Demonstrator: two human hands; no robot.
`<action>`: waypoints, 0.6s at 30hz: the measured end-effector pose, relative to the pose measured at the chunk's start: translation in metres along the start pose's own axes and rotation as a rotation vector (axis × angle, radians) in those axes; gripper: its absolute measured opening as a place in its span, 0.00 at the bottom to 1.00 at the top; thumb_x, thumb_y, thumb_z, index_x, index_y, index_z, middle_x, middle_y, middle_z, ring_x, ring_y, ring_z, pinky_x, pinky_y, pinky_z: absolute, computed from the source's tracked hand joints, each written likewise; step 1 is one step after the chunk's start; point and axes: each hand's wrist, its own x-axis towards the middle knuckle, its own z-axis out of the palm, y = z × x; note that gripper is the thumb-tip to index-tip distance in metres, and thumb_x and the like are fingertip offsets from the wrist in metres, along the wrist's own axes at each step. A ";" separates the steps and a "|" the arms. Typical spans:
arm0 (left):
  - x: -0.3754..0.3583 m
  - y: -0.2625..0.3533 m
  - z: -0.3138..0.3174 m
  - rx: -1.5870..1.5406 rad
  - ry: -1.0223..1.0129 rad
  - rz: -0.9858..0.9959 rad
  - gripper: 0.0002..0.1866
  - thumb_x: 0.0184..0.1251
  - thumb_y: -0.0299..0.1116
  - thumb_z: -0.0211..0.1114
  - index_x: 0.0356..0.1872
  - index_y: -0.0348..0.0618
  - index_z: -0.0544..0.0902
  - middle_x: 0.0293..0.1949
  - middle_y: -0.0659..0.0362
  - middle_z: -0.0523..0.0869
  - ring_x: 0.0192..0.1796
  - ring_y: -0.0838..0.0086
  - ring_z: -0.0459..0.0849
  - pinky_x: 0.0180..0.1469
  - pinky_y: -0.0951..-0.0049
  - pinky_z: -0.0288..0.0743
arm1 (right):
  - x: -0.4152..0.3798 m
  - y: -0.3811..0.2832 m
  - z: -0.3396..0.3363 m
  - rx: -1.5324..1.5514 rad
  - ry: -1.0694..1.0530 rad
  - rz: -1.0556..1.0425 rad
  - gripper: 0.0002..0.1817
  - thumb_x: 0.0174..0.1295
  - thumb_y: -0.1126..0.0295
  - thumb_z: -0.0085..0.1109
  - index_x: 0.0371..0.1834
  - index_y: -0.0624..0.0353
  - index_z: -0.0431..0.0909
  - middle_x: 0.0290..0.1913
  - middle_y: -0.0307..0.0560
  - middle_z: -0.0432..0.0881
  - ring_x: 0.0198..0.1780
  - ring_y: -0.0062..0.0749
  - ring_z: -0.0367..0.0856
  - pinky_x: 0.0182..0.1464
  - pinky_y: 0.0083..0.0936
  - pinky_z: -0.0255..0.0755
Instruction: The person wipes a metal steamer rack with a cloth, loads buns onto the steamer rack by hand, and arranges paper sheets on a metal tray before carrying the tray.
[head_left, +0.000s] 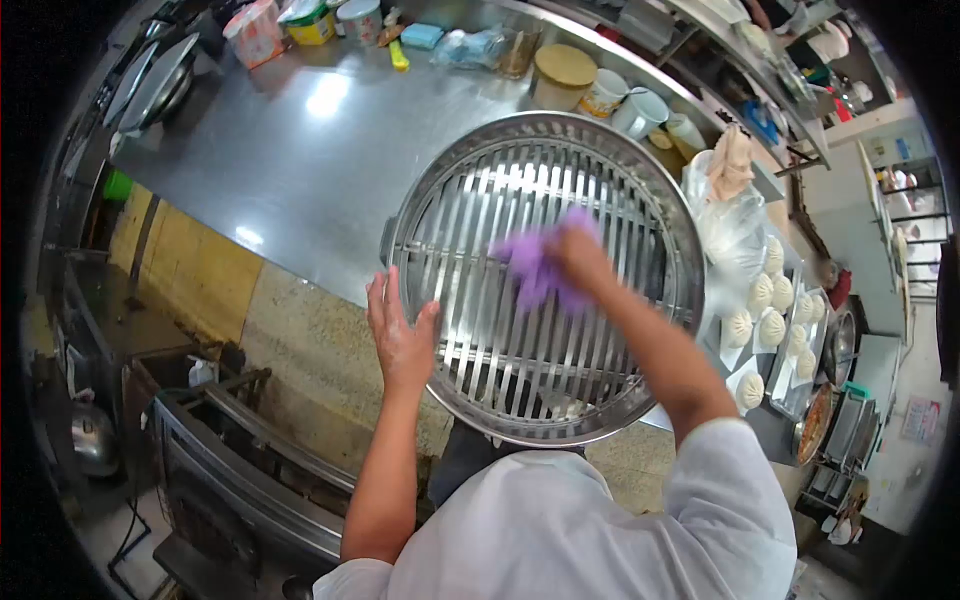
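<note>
Wiping under way: right hand (575,250) clenched on a crumpled purple cloth (535,268) over the slats of a large round steel steamer tray (520,410) on the steel worktop (300,150), left hand (400,335) flat, fingers released, steadying its near rim, with unwiped slats probably calling for further strokes.

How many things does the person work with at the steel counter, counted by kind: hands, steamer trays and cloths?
Hands: 2, the left hand flat on the tray's rim and the right hand pressing the cloth
Round steel steamer tray: 1
Purple cloth: 1, on the tray's slats
Total: 4
</note>
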 end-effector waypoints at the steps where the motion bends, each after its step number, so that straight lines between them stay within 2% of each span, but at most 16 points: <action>1: 0.000 0.001 0.001 0.015 0.001 0.030 0.37 0.70 0.42 0.65 0.76 0.45 0.61 0.75 0.45 0.58 0.78 0.51 0.55 0.75 0.54 0.56 | 0.045 0.010 -0.028 -0.560 0.149 -0.552 0.06 0.59 0.69 0.58 0.33 0.57 0.84 0.34 0.57 0.81 0.39 0.48 0.82 0.43 0.41 0.76; 2: 0.001 0.001 0.002 0.044 0.011 0.018 0.37 0.70 0.44 0.65 0.75 0.44 0.61 0.75 0.45 0.59 0.77 0.50 0.56 0.75 0.54 0.56 | 0.076 0.014 -0.042 -0.713 0.391 -0.525 0.06 0.57 0.70 0.57 0.32 0.54 0.84 0.36 0.60 0.80 0.41 0.52 0.81 0.44 0.43 0.76; 4: 0.003 0.004 0.002 0.024 0.027 -0.009 0.37 0.70 0.44 0.65 0.75 0.44 0.61 0.75 0.45 0.59 0.77 0.50 0.57 0.75 0.54 0.56 | 0.098 0.007 -0.055 -0.549 0.596 -0.420 0.07 0.58 0.69 0.57 0.33 0.59 0.84 0.37 0.62 0.81 0.43 0.55 0.82 0.45 0.45 0.76; 5: 0.004 0.005 0.000 -0.006 0.040 -0.019 0.37 0.70 0.45 0.65 0.75 0.44 0.62 0.75 0.45 0.59 0.76 0.50 0.57 0.74 0.54 0.56 | 0.088 0.013 -0.040 -0.544 0.590 -0.410 0.07 0.58 0.69 0.57 0.33 0.59 0.84 0.37 0.62 0.81 0.43 0.55 0.82 0.45 0.45 0.76; 6: 0.005 0.003 0.000 -0.009 0.035 -0.023 0.37 0.70 0.45 0.65 0.75 0.44 0.62 0.75 0.45 0.59 0.76 0.50 0.57 0.74 0.54 0.56 | 0.071 0.019 -0.019 -0.572 0.434 -0.267 0.08 0.59 0.70 0.57 0.33 0.61 0.83 0.37 0.62 0.81 0.43 0.56 0.82 0.46 0.45 0.76; 7: 0.009 0.001 -0.001 -0.038 0.047 -0.040 0.37 0.70 0.46 0.64 0.75 0.45 0.62 0.75 0.45 0.58 0.78 0.49 0.54 0.76 0.50 0.50 | 0.051 0.015 -0.002 -0.599 0.285 -0.133 0.08 0.60 0.70 0.57 0.33 0.63 0.83 0.38 0.61 0.81 0.44 0.56 0.82 0.47 0.45 0.76; 8: 0.015 -0.001 -0.002 -0.070 0.058 -0.054 0.37 0.70 0.48 0.63 0.76 0.46 0.61 0.76 0.45 0.57 0.79 0.48 0.51 0.77 0.46 0.45 | -0.006 -0.009 0.008 -0.305 0.069 0.108 0.09 0.61 0.70 0.56 0.33 0.65 0.82 0.36 0.60 0.81 0.43 0.55 0.81 0.47 0.43 0.77; 9: 0.021 -0.003 -0.002 -0.083 0.066 -0.052 0.37 0.70 0.48 0.63 0.76 0.46 0.61 0.76 0.45 0.57 0.79 0.48 0.51 0.77 0.46 0.45 | -0.052 0.010 0.037 -0.499 0.078 -0.135 0.07 0.58 0.71 0.58 0.33 0.63 0.83 0.35 0.57 0.82 0.41 0.54 0.81 0.46 0.44 0.76; 10: 0.026 -0.006 -0.004 -0.068 0.081 -0.051 0.38 0.70 0.49 0.63 0.76 0.47 0.61 0.76 0.46 0.57 0.79 0.48 0.51 0.77 0.45 0.44 | -0.105 0.006 0.060 -0.458 -0.106 -0.110 0.06 0.54 0.71 0.61 0.34 0.60 0.83 0.36 0.55 0.82 0.40 0.53 0.80 0.46 0.46 0.75; 11: 0.028 -0.009 -0.005 -0.050 0.092 -0.049 0.38 0.69 0.49 0.64 0.76 0.48 0.60 0.76 0.46 0.57 0.79 0.49 0.51 0.77 0.45 0.44 | -0.154 0.006 0.065 -0.339 -0.241 -0.462 0.08 0.52 0.74 0.60 0.36 0.58 0.84 0.37 0.55 0.82 0.41 0.51 0.81 0.46 0.46 0.75; 12: 0.029 -0.011 -0.006 -0.059 0.096 -0.045 0.38 0.69 0.49 0.64 0.76 0.48 0.60 0.76 0.46 0.57 0.79 0.49 0.51 0.77 0.45 0.44 | -0.191 0.008 0.086 -0.393 -0.230 -0.540 0.14 0.49 0.76 0.60 0.40 0.56 0.86 0.33 0.51 0.82 0.40 0.48 0.81 0.45 0.41 0.76; 13: 0.031 -0.012 -0.005 -0.023 0.090 -0.048 0.39 0.68 0.49 0.65 0.76 0.49 0.60 0.76 0.47 0.57 0.79 0.48 0.51 0.77 0.44 0.45 | -0.186 0.010 0.079 -0.400 -0.220 -0.545 0.14 0.49 0.76 0.60 0.40 0.56 0.86 0.33 0.51 0.82 0.40 0.48 0.81 0.45 0.41 0.76; 15: 0.034 -0.012 -0.008 0.015 0.069 -0.042 0.40 0.67 0.49 0.66 0.77 0.50 0.59 0.76 0.47 0.56 0.78 0.48 0.52 0.77 0.43 0.45 | -0.177 0.016 0.061 -0.104 -0.577 -0.549 0.14 0.55 0.72 0.60 0.44 0.52 0.87 0.45 0.52 0.86 0.47 0.46 0.83 0.53 0.36 0.76; 16: 0.038 -0.011 -0.008 0.034 0.061 -0.059 0.41 0.66 0.48 0.67 0.77 0.50 0.59 0.76 0.47 0.57 0.78 0.49 0.53 0.76 0.42 0.45 | -0.152 -0.048 0.008 -0.023 -0.544 0.133 0.11 0.60 0.72 0.57 0.44 0.52 0.87 0.46 0.54 0.84 0.47 0.51 0.84 0.51 0.39 0.77; 17: 0.041 -0.011 -0.009 0.056 0.052 -0.078 0.42 0.64 0.47 0.69 0.77 0.51 0.59 0.76 0.47 0.57 0.78 0.50 0.53 0.76 0.41 0.46 | -0.121 -0.025 -0.013 -0.345 -0.377 -0.128 0.12 0.63 0.71 0.56 0.45 0.51 0.87 0.48 0.56 0.84 0.47 0.51 0.84 0.52 0.41 0.77; 18: 0.044 -0.012 -0.009 0.058 0.044 -0.077 0.42 0.64 0.47 0.69 0.77 0.51 0.59 0.76 0.47 0.57 0.78 0.50 0.53 0.76 0.41 0.46 | -0.090 -0.019 -0.049 -0.418 -0.204 -0.140 0.12 0.63 0.72 0.56 0.44 0.50 0.87 0.48 0.56 0.84 0.47 0.50 0.84 0.50 0.43 0.78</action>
